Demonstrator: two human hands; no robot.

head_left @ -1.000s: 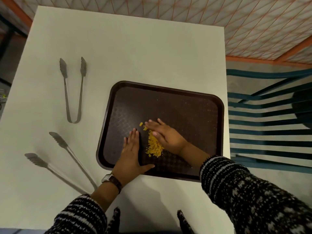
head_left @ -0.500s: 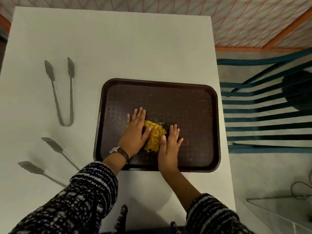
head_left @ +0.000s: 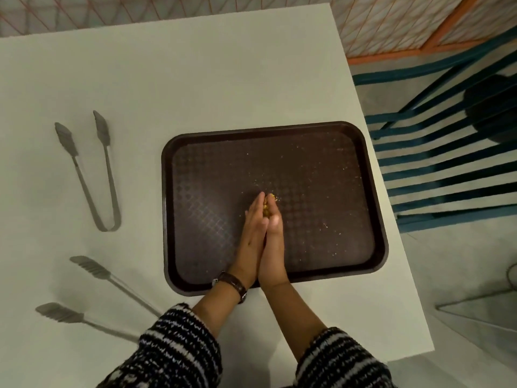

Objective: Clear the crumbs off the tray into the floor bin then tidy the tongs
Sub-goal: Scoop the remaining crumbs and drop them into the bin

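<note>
l hand + r hand pressed palm to palm over tray, pinching yellow crumbs btwn fingers; 2 tongs on table at left.

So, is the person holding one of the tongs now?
No. The left hand and right hand are pressed together over the tray, around yellow crumbs; both tongs lie untouched on the table.

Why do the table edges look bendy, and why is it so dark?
Head view: the wide-angle lens bows the table edges; the light is dim, so the tray looks nearly black; the near tongs are blurred and cast soft shadows; the hands stay fairly sharp.
</note>
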